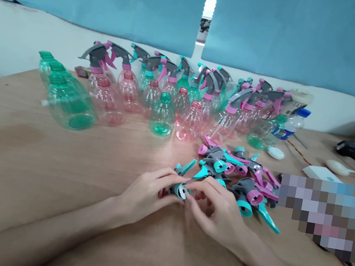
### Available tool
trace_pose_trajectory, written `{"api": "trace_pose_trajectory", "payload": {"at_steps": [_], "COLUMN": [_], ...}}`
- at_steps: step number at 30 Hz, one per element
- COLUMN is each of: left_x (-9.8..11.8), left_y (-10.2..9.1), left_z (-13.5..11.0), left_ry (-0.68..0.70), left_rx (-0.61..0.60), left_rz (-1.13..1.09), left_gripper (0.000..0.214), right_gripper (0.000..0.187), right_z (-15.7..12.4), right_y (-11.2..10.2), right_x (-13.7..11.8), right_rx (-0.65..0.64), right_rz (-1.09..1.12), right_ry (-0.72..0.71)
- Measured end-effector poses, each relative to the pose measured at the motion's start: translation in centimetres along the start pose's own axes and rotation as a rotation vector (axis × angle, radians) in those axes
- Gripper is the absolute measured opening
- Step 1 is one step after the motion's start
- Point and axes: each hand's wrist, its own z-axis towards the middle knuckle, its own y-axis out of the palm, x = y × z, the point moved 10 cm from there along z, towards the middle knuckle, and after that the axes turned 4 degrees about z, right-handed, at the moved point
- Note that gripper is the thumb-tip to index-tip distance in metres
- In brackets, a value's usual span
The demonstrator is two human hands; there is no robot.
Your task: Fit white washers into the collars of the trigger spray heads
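My left hand (147,193) grips a turquoise-and-grey trigger spray head (177,188), its collar opening turned toward me. Thumb and fingers of my right hand (219,208) are closed at the rim of that collar, touching a white disc (183,192) that sits tilted in the opening. The spray head's trigger (188,166) points up and away behind my fingers. Just beyond my right hand lies a pile of loose spray heads, among them a turquoise-collared one (244,208) and a pink-collared one (255,197).
Uncapped bottles, including a green one (162,117) and a pink one (190,124), stand in front of several with spray heads fitted. More green bottles (66,105) stand at left. To the right are a blue-capped drink bottle (292,125), a white mouse (276,153) and cables.
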Motion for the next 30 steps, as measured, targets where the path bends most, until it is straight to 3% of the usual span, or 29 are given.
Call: {"api": "trace_pose_trajectory", "payload": {"at_steps": [14, 21, 30], "left_x": [0.36, 0.56, 0.63], "left_y": [0.01, -0.14, 0.02], "left_z": [-0.01, 0.01, -0.14], "left_ry": [0.003, 0.023, 0.033], "left_rx": [-0.008, 0.005, -0.004], "left_rz": [0.018, 0.026, 0.04], "left_gripper": [0.026, 0.028, 0.029], "right_gripper": [0.017, 0.009, 0.011], "right_z": [0.1, 0.04, -0.22], "right_y": [0.02, -0.24, 0.24], "right_x": [-0.46, -0.9, -0.37], "right_rx": [-0.003, 0.016, -0.012], "right_rz": [-0.087, -0.073, -0.082], "right_ry": [-0.022, -0.064, 0.025]}}
